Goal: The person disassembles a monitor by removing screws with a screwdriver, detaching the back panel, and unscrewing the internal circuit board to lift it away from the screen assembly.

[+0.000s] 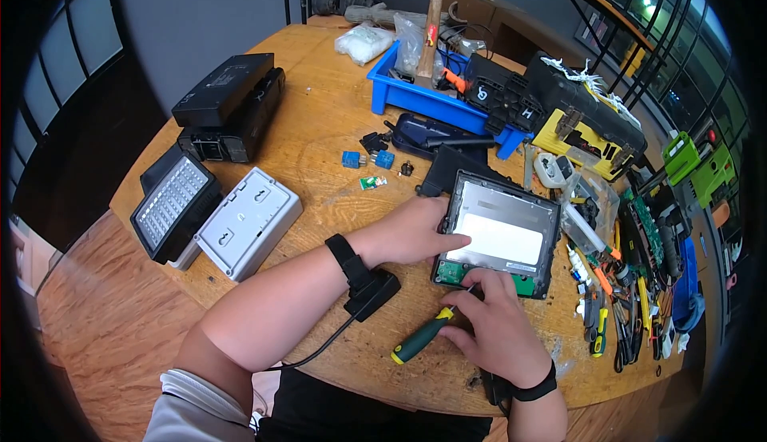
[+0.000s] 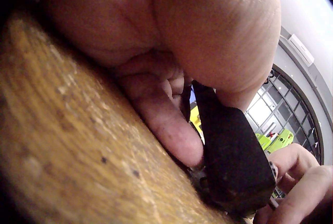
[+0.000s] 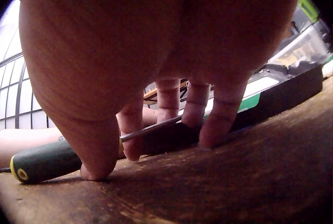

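An opened display panel in a black frame, with a silver metal back and a green circuit board along its near edge, sits on the table before me. My left hand grips its left side, thumb over the top; in the left wrist view the fingers reach under the black frame. At the near edge is my right hand, its fingertips right by the frame. It holds a screwdriver with a dark green and yellow handle; the thin shaft runs inside the fingers, and its tip is hidden.
White box, LED panel light and black cases stand at left. Small blue parts and a tiny green board lie mid-table. Behind is a blue tray; tools, including pliers, crowd the right.
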### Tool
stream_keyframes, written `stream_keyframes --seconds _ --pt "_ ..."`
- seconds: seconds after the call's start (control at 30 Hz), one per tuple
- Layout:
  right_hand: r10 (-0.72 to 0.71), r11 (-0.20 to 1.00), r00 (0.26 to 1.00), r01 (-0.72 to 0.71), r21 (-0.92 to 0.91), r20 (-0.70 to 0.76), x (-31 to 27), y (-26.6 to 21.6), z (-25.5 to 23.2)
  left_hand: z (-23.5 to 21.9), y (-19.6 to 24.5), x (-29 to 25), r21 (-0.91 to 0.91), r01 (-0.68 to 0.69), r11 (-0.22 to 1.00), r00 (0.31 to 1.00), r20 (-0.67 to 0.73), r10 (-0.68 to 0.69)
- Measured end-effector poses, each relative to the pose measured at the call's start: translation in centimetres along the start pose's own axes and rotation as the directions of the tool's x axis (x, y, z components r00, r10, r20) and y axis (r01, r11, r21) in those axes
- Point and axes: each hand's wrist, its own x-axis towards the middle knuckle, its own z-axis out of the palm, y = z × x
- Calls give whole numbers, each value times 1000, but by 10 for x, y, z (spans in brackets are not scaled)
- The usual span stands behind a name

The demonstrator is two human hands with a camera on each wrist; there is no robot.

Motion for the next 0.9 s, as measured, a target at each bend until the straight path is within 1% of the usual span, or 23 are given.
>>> stream_keyframes --seconds 0.17,0.37,0.43,0.47,0.5,0.53,0.57,0.63,0.83,0.9 --pt "1 1000 1000 -1 -6 8 0 -1 0 0 0 -1 -23 -7 1000 1000 2 7" --pt "-2 1000 1000 2 -20 10 1 -1 0 -1 1 -2 -2 -9 1000 1000 9 9" --pt "6 999 1000 -6 -34 12 1 -1 1 -1 0 -2 -5 -29 1000 1000 -8 29" --pt "6 999 1000 -6 -34 13 1 -1 0 1 -5 0 -6 -28 1000 1000 -9 28" --pt "7 999 1000 -7 -33 16 1 -2 0 3 -15 4 36 -84 996 996 -33 85" --pt "8 999 1000 -8 -32 19 1 -2 -1 3 -14 4 79 -138 987 988 -55 143" --pt "8 999 1000 -7 -32 18 1 -2 -1 2 -11 3 81 -139 987 988 -55 144" --pt "2 1000 1000 -2 -24 5 0 -1 0 -1 1 0 25 -10 1000 1000 -8 10" --pt "7 1000 1000 -7 -11 10 0 -1 -1 1 -3 0 19 -36 999 999 -14 36" --pt "4 1000 1000 -3 -12 8 1 -1 -1 0 0 -1 2 -25 1000 1000 -11 25"
